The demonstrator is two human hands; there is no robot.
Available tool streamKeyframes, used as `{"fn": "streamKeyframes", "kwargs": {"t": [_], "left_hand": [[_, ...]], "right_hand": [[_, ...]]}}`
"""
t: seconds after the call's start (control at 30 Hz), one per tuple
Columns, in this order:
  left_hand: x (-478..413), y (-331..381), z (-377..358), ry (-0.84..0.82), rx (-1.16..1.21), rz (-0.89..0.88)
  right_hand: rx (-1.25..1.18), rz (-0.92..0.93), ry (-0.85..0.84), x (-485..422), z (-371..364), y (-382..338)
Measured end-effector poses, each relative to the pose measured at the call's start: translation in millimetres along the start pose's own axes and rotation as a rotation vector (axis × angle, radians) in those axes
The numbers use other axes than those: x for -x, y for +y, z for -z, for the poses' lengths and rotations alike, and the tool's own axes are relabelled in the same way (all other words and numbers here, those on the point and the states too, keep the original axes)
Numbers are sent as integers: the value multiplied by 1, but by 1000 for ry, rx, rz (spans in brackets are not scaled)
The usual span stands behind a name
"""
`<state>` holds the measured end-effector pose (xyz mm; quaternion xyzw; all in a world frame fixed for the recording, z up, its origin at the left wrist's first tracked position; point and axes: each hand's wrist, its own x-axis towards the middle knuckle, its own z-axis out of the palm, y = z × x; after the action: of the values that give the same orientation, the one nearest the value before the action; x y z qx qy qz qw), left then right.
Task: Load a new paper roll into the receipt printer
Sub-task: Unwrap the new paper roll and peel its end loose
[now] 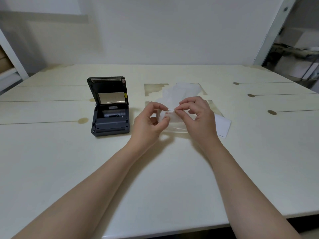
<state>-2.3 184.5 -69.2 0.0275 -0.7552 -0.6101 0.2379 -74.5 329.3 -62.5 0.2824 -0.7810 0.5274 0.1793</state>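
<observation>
Hold: your left grip (150, 121) pinches the paper roll (162, 116), right grip (198, 114) pinches its sticker (169, 113) | printer (110, 118) open, frame centre-left, nearer your left grip.

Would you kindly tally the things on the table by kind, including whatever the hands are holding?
printer: 1, lid open
paper roll: 1, held between the left hand and the right hand
plastic wrapping: 1 crumpled heap; whether it is more than one piece I cannot tell
white card: 1
Total: 4
</observation>
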Motion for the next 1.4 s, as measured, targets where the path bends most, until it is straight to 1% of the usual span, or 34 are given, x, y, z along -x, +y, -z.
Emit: {"fn": "streamKeyframes", "kwargs": {"t": [0.1,0.27,0.43,0.6,0.67,0.73,0.77,0.83,0.87,0.9,0.97,1.13,1.2,1.27,1.3,1.33,1.4], "left_hand": [[1,0,1,-35,97,49],[3,5,-4,-25,260,117],[1,6,-8,88,352,206],[-2,2,-4,181,324,246],[-3,1,-1,218,295,225],[-4,0,2,237,264,176],[-4,0,3,237,254,152],[-3,0,5,230,229,106],[-2,0,6,227,212,84],[-1,1,6,221,194,66],[0,2,6,205,168,33],[7,8,10,127,114,-20],[10,10,15,106,98,-32],[13,12,20,88,89,-45],[15,13,24,79,85,-51],[16,14,28,73,82,-53],[17,16,39,61,83,-56]], "right_hand": [[-65,-32,7,1,1,-6],[-67,21,4,2,2,-8],[-93,65,-83,3,2,-6],[-109,103,-132,3,3,-7],[-93,45,-57,1,1,-5],[25,-94,32,-3,0,1],[142,-187,23,-5,0,5],[409,-378,-88,-4,2,13],[499,-442,-138,-2,3,16],[553,-473,-163,-1,3,18],[592,-477,-151,1,1,18],[579,-519,-121,2,1,16],[529,-451,-20,3,0,14],[301,-263,123,3,0,6],[143,-183,131,4,1,0],[6,-141,71,5,2,-8],[-164,-149,-202,10,0,-22]]}}
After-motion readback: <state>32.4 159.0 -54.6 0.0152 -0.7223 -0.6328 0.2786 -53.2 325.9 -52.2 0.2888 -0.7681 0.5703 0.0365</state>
